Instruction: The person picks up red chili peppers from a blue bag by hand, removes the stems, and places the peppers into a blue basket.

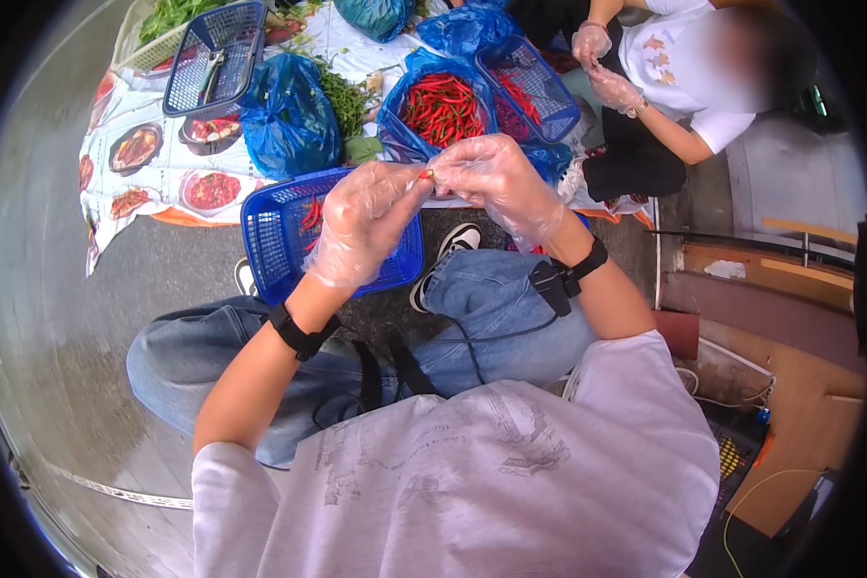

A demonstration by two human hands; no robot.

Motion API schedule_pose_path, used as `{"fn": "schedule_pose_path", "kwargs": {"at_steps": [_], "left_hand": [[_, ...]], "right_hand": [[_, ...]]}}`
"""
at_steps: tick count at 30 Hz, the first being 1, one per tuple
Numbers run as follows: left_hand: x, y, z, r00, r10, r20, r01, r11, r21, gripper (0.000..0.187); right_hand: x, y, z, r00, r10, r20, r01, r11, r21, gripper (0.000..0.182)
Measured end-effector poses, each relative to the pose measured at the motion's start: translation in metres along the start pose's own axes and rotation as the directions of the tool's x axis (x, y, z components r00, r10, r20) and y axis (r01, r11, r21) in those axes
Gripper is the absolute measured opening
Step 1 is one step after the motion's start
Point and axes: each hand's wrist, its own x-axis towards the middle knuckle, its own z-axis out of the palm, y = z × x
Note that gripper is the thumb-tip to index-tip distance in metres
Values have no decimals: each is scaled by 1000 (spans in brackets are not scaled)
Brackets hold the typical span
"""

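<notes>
Small red chili [425,175], mostly hidden, upper middle of frame, pinched in closed fingertips of left hand [359,214] and right hand [499,183]. Food-print white cloth [175,146], upper left; grey floor [149,275], left.

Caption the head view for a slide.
Gloved left hand and right hand pinch a red chili near a blue basket and an open bag of chilies.

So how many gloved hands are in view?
4. The wearer's left hand and right hand meet at a small red piece, center; a co-worker's upper hand and lower hand are at top right. More could be hidden.
</notes>
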Motion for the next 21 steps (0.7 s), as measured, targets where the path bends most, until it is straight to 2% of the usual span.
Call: {"fn": "schedule_pose_path", "kwargs": {"at_steps": [1,2,4,5,7,8,10,11,12,13,15,16,17,18,19,20,21], "left_hand": [[0,1,0,998,-59,-4,59,998,-19,10],[0,0,1,998,-59,-7,59,998,-18,10],[-5,-5,6,955,-295,-21,286,941,-182,11],[-7,-8,8,954,-297,-25,288,940,-182,11],[-11,-13,10,888,-458,-41,439,871,-219,13],[-12,-15,10,888,-457,-47,437,872,-219,13],[-13,-18,9,881,-471,-31,452,861,-234,14],[-13,-20,8,883,-468,-20,451,860,-238,15],[-13,-22,6,881,-472,-23,454,859,-236,15],[-13,-26,4,851,-517,92,522,817,-245,16],[-18,-39,6,768,-578,277,637,731,-243,18],[-20,-43,7,767,-579,275,639,730,-242,18],[-23,-45,9,647,-701,299,759,557,-338,18],[-26,-49,11,506,-793,338,835,354,-420,18],[-40,-67,17,493,-807,325,814,296,-501,19],[-55,-85,21,488,-811,323,816,292,-499,19],[-68,-102,24,410,-859,306,775,151,-613,19]], "right_hand": [[2,1,0,998,54,22,-56,993,107,18],[3,2,3,998,53,24,-56,993,105,18],[4,2,12,982,-152,-115,136,982,-132,17],[7,3,12,982,-150,-111,135,982,-134,17],[15,8,10,976,-198,-89,176,961,-211,15],[19,12,11,976,-200,-84,178,961,-213,15],[29,17,15,931,-361,-58,320,880,-352,13],[33,16,14,931,-362,-50,323,879,-350,13],[34,10,13,866,-501,-2,405,702,-586,12],[36,6,12,787,-611,84,439,460,-772,12],[49,4,6,772,-636,12,448,531,-719,13],[60,4,-1,764,-646,-10,450,543,-709,15],[75,8,-6,823,-560,-94,369,653,-662,19],[100,15,-16,849,-519,-99,365,712,-600,22],[124,17,-17,889,-435,-140,321,813,-486,26],[145,20,-21,925,-342,-167,266,894,-360,30],[165,25,-30,927,-339,-161,266,896,-356,30]]}}
